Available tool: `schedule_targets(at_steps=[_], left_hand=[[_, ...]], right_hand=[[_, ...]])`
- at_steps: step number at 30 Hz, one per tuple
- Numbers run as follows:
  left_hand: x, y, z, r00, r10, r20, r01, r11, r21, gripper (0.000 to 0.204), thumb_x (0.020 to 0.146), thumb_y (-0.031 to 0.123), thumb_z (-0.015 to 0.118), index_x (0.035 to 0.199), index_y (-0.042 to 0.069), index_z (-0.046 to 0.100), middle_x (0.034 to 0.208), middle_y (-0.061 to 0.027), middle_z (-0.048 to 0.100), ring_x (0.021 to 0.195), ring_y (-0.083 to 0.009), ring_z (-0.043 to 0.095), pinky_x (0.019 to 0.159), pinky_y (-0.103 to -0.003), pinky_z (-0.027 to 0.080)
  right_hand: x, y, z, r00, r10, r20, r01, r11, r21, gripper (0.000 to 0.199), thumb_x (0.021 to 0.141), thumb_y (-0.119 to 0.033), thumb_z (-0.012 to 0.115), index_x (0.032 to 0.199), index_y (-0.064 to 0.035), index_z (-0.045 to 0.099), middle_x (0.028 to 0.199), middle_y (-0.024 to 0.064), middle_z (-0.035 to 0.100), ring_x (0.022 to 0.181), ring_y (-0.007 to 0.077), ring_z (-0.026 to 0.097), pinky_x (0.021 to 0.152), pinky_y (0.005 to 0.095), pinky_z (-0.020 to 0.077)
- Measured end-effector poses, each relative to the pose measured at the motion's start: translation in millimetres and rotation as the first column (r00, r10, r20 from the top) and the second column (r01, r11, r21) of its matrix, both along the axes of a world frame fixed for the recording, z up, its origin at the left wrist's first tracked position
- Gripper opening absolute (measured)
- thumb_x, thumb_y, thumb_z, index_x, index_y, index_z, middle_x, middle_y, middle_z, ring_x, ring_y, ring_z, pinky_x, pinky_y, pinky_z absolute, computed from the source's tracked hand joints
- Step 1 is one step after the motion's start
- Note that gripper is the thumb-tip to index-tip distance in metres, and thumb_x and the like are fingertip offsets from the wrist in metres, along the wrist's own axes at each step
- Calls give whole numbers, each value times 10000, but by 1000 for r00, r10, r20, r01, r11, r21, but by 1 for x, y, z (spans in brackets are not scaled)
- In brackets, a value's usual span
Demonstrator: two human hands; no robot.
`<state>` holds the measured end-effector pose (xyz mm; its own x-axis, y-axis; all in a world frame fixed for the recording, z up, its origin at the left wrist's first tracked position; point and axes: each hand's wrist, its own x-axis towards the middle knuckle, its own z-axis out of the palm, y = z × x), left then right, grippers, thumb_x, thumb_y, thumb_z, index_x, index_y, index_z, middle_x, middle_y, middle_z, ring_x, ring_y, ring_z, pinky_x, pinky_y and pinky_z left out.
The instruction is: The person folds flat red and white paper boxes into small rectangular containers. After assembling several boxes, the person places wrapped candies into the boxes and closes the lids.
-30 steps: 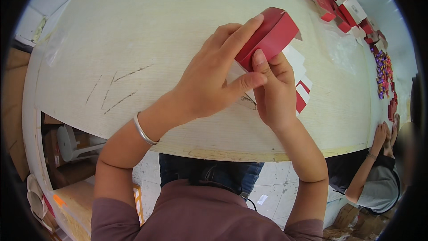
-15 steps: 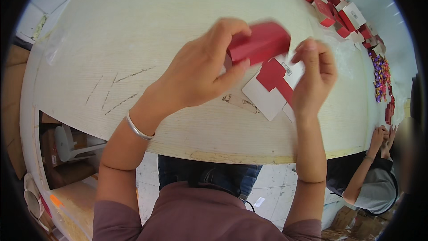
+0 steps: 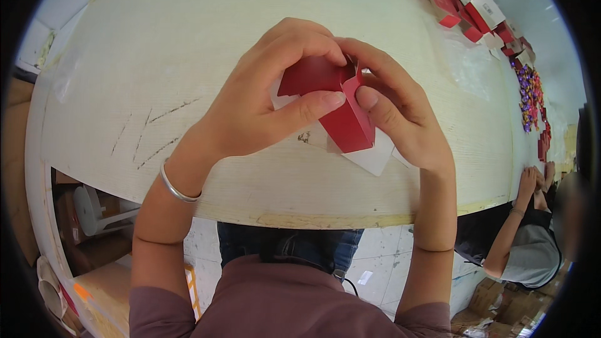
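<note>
Both hands grip a red cardboard box (image 3: pixel 348 126) above the table, tilted, with one end and its flaps toward my right. My left hand (image 3: pixel 266 91) has its fingers over the top and its thumb across the near side. The fingers of my right hand (image 3: pixel 404 109) curl round the right end, the thumb pressing at an open edge or flap. Under the box lies a flat white cardboard piece (image 3: pixel 374 161), mostly hidden by the box and hands.
Red and white boxes (image 3: pixel 466 9) are heaped at the far right, beside a pile of purple and orange wrapped sweets (image 3: pixel 529 94). A co-worker's hands (image 3: pixel 532 181) rest at the table's right edge. Clear plastic film (image 3: pixel 463 66) lies on the pale table (image 3: pixel 169 44).
My right hand has moved in from the right and taken hold of the box, which has been turned so one end points toward me. My left hand keeps its hold.
</note>
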<state>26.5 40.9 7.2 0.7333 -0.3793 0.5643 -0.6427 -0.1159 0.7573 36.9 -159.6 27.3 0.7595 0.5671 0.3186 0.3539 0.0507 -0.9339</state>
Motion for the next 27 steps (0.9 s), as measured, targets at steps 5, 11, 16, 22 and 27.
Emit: schedule_targets(at_steps=[5, 11, 16, 22, 27], left_hand=[[-1, -9, 3, 986, 55, 160, -41, 995, -90, 198, 797, 91, 603, 986, 41, 577, 994, -85, 553, 842, -190, 560, 726, -278, 456], [-5, -5, 3, 970, 117, 211, -122, 992, 13, 248, 845, 163, 555, 1031, -1, 564, 1057, -126, 537, 882, -190, 557, 749, -283, 459], [-8, -21, -3, 960, 244, 138, -197, 938, -285, 150, 830, 102, 594, 935, 20, 526, 915, -83, 583, 675, -134, 571, 584, -223, 461], [-7, -18, -11, 951, 275, 139, -239, 944, -229, 149, 827, 98, 605, 838, 44, 466, 822, -54, 590, 608, -73, 495, 538, -180, 416], [-7, -21, -13, 945, 304, 120, -264, 927, -267, 126, 827, 96, 601, 835, 47, 486, 778, -32, 584, 599, -59, 500, 520, -173, 407]], right_hand=[[-10, 9, 2, 993, -68, -95, 74, 995, 61, 302, 864, -121, 550, 1143, -10, 521, 969, 75, 584, 841, 116, 559, 733, 239, 458], [-10, 12, -1, 992, -84, -94, 97, 985, 141, 278, 828, -55, 580, 1096, 12, 546, 986, 79, 589, 815, 115, 591, 706, 228, 479], [-11, 10, 4, 967, 2, -256, 34, 990, 136, 282, 830, -67, 596, 1096, 19, 554, 1030, 89, 586, 896, 134, 578, 767, 247, 470], [-4, 16, -13, 995, 50, -84, -27, 965, 261, 220, 868, -109, 556, 1057, -6, 601, 1114, 116, 555, 986, 164, 543, 821, 265, 440], [-4, 17, -15, 981, -65, 184, 46, 993, 105, 221, 883, -104, 520, 1069, -29, 612, 1110, 114, 555, 997, 180, 535, 828, 273, 432]])
